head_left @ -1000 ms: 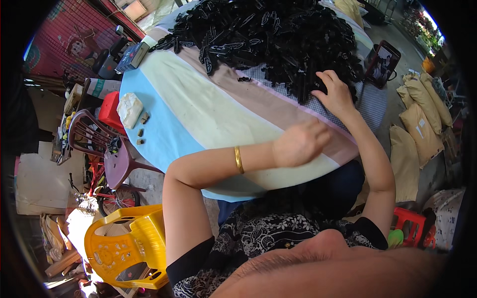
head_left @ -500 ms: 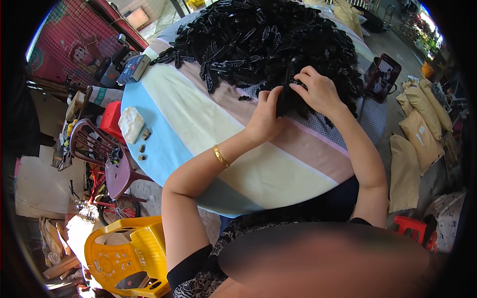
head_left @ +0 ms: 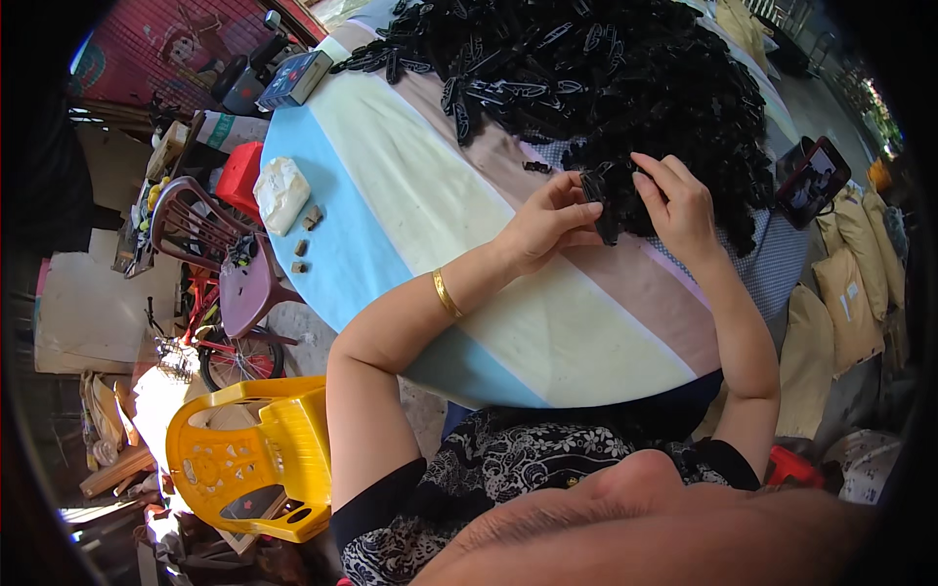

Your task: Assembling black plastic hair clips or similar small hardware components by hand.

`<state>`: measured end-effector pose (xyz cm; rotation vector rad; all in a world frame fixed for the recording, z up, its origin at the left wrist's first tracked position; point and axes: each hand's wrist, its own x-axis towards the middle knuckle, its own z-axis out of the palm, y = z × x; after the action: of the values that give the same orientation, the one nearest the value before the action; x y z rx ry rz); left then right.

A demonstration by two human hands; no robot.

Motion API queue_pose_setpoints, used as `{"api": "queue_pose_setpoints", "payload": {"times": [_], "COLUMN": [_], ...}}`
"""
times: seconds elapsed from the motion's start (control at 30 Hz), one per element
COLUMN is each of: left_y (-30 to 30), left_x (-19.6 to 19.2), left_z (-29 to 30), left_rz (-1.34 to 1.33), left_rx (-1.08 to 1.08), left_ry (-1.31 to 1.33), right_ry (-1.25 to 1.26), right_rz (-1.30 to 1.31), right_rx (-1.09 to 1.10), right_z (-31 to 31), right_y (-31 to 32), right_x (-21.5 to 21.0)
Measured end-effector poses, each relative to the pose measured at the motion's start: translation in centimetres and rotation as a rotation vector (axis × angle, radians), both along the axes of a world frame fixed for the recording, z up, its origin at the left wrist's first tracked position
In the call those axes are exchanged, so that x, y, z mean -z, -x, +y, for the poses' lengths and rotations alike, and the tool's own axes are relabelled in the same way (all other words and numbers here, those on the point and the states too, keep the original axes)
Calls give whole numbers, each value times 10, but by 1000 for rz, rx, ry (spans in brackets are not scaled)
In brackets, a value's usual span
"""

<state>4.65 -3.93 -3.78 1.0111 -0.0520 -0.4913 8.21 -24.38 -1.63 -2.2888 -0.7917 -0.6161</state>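
Table: round striped cloth (head_left: 410, 186), outdoors.
Clip: black plastic piece (head_left: 599, 198), frame centre, pinched between both hands.
Left hand (head_left: 540, 227): closed on it.
Right hand (head_left: 684, 200): gripping too.
Change: hands now joined at pile (head_left: 625, 78); assembling, likely.

an outdoor home-workshop spot, piecework by the look of it, under bright sun. a round table (head_left: 391, 186) with a striped cloth in blue, cream and pink carries a great heap of small black plastic parts (head_left: 606, 78). around it, plastic chairs: a yellow one (head_left: 244, 459), a maroon one (head_left: 234, 283), a red stool (head_left: 239, 176). a bicycle (head_left: 230, 356) leans close by, stuffed tan sacks (head_left: 850, 283) pile at the right on bare concrete ground, and clutter and cardboard sit at the left.
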Motion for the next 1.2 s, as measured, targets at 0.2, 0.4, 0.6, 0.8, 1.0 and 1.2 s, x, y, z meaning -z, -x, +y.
{"api": "queue_pose_setpoints", "payload": {"times": [0.2,0.4,0.6,0.8,1.0,1.2], "left_y": [2,3,6,4,2,-4], "left_x": [5,11,7,10,1,0], "left_z": [-2,-2,-6,-4,-7,6], "left_rz": [-14,-16,-41,-42,-29,119], "left_rx": [-24,-18,-65,-106,-78,156], "left_ry": [28,30,-8,-27,-5,5], "right_ry": [-384,-431,-240,-17,-249,-77], "right_rz": [301,425,122,-273,-182,-276], "right_rx": [-240,-214,-210,-278,-213,-423], "right_z": [15,10,8,10,9,9], "right_y": [21,19,20,21,19,19], "right_x": [-4,2,-2,-6,-9,-17]}}
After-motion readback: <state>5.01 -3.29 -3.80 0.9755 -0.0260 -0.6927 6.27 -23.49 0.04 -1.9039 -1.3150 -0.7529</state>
